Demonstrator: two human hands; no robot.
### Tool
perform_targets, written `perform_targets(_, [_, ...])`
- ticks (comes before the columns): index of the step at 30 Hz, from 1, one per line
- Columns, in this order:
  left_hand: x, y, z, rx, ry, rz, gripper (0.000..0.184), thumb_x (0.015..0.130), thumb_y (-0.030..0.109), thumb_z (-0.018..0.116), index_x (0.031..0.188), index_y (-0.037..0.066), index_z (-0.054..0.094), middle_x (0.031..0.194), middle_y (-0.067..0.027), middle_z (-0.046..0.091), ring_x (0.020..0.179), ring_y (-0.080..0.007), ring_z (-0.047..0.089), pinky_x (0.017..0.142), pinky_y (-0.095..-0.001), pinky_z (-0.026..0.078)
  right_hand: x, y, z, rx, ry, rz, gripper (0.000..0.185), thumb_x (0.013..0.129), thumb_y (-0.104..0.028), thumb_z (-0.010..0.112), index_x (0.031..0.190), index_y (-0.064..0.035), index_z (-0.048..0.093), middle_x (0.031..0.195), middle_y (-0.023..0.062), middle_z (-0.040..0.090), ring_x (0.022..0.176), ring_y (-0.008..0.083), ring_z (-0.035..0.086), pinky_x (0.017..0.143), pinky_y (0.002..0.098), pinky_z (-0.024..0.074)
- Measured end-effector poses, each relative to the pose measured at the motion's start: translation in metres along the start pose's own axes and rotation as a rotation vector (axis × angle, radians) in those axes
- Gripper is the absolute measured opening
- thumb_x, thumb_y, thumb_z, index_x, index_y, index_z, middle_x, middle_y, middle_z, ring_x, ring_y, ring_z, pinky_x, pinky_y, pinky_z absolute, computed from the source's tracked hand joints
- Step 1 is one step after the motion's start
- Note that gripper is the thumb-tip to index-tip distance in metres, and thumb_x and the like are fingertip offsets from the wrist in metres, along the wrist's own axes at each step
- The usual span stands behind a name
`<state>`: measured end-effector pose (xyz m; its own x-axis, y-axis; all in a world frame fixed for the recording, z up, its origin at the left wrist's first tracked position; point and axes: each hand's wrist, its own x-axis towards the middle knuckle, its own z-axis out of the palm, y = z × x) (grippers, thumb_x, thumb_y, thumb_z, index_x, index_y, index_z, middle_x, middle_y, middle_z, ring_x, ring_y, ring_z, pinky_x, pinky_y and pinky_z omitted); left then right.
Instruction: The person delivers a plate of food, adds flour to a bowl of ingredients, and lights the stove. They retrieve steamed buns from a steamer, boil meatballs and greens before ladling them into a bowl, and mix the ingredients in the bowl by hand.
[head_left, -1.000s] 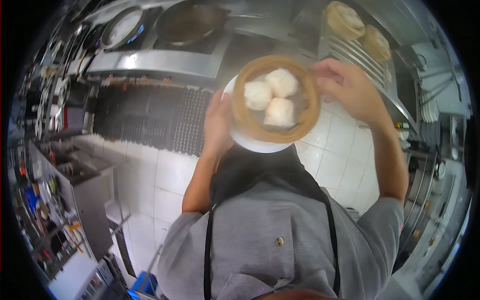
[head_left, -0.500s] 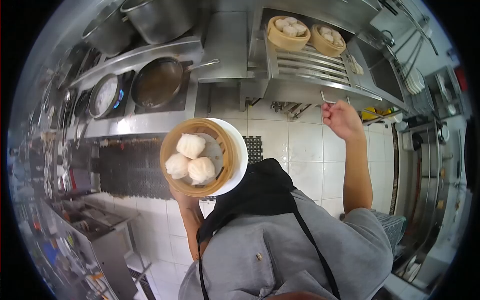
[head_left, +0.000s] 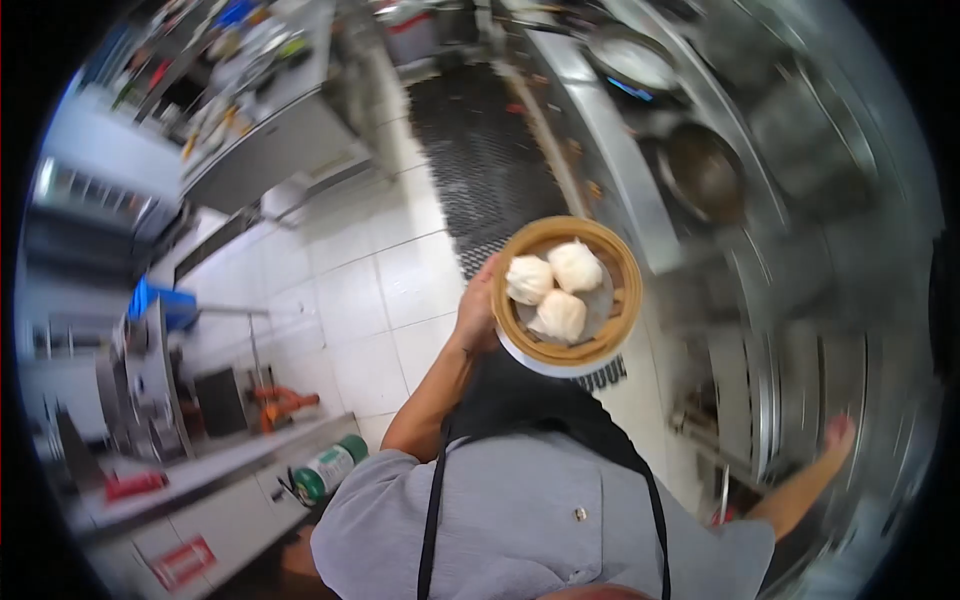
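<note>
My left hand [head_left: 477, 312] is closed on the left edge of a white plate [head_left: 545, 367], with some of its fingers hidden underneath. A round bamboo steamer basket [head_left: 628, 315] rests on that plate in front of my apron. Inside it lie three pale dumplings [head_left: 558, 316], grouped towards the left side on a light liner. Out to the far right, my right hand [head_left: 840, 432] is beside a blurred stainless-steel unit [head_left: 800, 400]. Motion smears its fingers, and I cannot make out whether it touches anything.
At the upper right is a stove with a lit burner under a pan [head_left: 632, 58] and a dark wok [head_left: 703, 172]. A black floor mat [head_left: 485, 150] runs along it. Steel worktables [head_left: 275, 150] stand at the left. A green cylinder [head_left: 330, 468] is at the lower left.
My view has swung left, so the stove now lies to the right and the worktables show at left. The plate and steamer stay in my left hand. My right hand appears lower and farther right.
</note>
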<state>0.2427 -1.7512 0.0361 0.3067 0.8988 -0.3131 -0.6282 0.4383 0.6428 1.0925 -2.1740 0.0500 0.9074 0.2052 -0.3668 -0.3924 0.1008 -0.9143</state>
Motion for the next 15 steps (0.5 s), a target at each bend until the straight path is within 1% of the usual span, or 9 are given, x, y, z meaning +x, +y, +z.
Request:
perform_targets(2, [-0.007,0.032,-0.045,-0.038,0.039,0.099,0.027,0.101,0.02,0.043,0.122,0.006,0.051,0.115,-0.0076,0.061,0.102,-0.0159,0.06,0.088,-0.0313,0.052,0.027,0.006,-0.002,-0.081,0.048,-0.118,0.019,0.085,-0.014,0.052,0.094,0.0017,0.058,0.089,0.0107,0.059,0.079,0.02,0.058,0.067,0.0332,0.052])
perform_targets(6, [-0.028,0.102,-0.127,-0.084,0.113,0.235,0.027,0.101,0.02,0.044,0.122,0.006,0.051,0.113,-0.0077,0.061,0.1,-0.0149,0.06,0.086,-0.0297,0.051,-0.126,0.086,0.17,-1.263,0.436,-0.511,0.019,0.08,-0.015,0.05,0.073,-0.0018,0.061,0.061,0.0101,0.055,0.051,0.0217,0.054,0.051,0.0357,0.0458])
perform_targets(7, [-0.033,0.121,-0.149,-0.091,0.171,0.269,0.028,0.101,0.02,0.044,0.123,0.005,0.051,0.112,-0.0084,0.061,0.101,-0.0159,0.06,0.087,-0.0304,0.051,-0.126,0.129,0.194,-1.252,0.394,-0.523,0.019,0.08,-0.015,0.05,0.073,-0.0018,0.061,0.061,0.0101,0.055,0.051,0.0217,0.054,0.051,0.0357,0.0458])
perform_targets(8, [-0.04,0.139,-0.168,-0.098,0.183,0.293,0.028,0.101,0.02,0.044,0.123,0.005,0.051,0.112,-0.0084,0.061,0.101,-0.0159,0.06,0.087,-0.0304,0.051,-0.13,0.173,0.21,-1.19,-0.152,-0.723,0.019,0.081,-0.014,0.052,0.07,-0.0026,0.061,0.065,0.0102,0.06,0.055,0.0233,0.057,0.051,0.0383,0.0455])
perform_targets(10, [-0.052,0.18,-0.211,-0.166,0.224,0.404,0.03,0.101,0.021,0.043,0.125,0.004,0.05,0.114,-0.0091,0.061,0.102,-0.0173,0.061,0.089,-0.032,0.051,-0.113,0.3,0.287,-1.561,-0.371,-0.276,0.021,0.083,-0.015,0.05,0.08,0.0021,0.061,0.071,0.013,0.061,0.063,0.0257,0.06,0.058,0.0442,0.0494])
perform_targets(12, [-0.066,0.217,-0.256,-0.221,0.26,0.495,0.034,0.101,0.021,0.041,0.13,0.004,0.047,0.119,-0.0107,0.059,0.105,-0.0195,0.06,0.091,-0.0342,0.051,-0.216,0.434,0.358,-1.383,-0.487,0.084,0.023,0.082,-0.027,0.059,0.077,-0.005,0.065,0.07,0.0047,0.061,0.059,0.0185,0.057,0.057,0.0344,0.0509])
perform_targets(13, [-0.07,0.234,-0.278,-0.211,0.316,0.522,0.034,0.101,0.022,0.04,0.13,0.004,0.047,0.12,-0.0108,0.059,0.106,-0.0199,0.06,0.091,-0.0345,0.051,-0.189,0.51,0.38,-1.071,-1.131,0.724,0.014,0.084,-0.011,0.049,0.076,-0.006,0.059,0.065,0.0104,0.057,0.05,0.0224,0.055,0.04,0.0399,0.0468])
perform_targets(14, [-0.075,0.251,-0.3,-0.203,0.38,0.553,0.035,0.101,0.023,0.039,0.13,0.005,0.047,0.12,-0.0108,0.059,0.106,-0.0202,0.06,0.091,-0.0348,0.051,-0.3,0.539,0.436,-1.612,-1.188,0.339,0.022,0.088,-0.018,0.055,0.102,-0.0018,0.06,0.071,0.0058,0.06,0.054,0.0192,0.057,0.05,0.0355,0.0507])
perform_targets(15, [-0.081,0.271,-0.319,-0.234,0.428,0.573,0.035,0.102,0.024,0.037,0.13,0.005,0.047,0.12,-0.0109,0.059,0.106,-0.0205,0.06,0.091,-0.035,0.051,-0.402,0.566,0.491,-1.554,-1.039,0.447,0.022,0.089,-0.012,0.05,0.107,0.0,0.057,0.07,0.0087,0.059,0.052,0.0201,0.058,0.048,0.0359,0.0506])
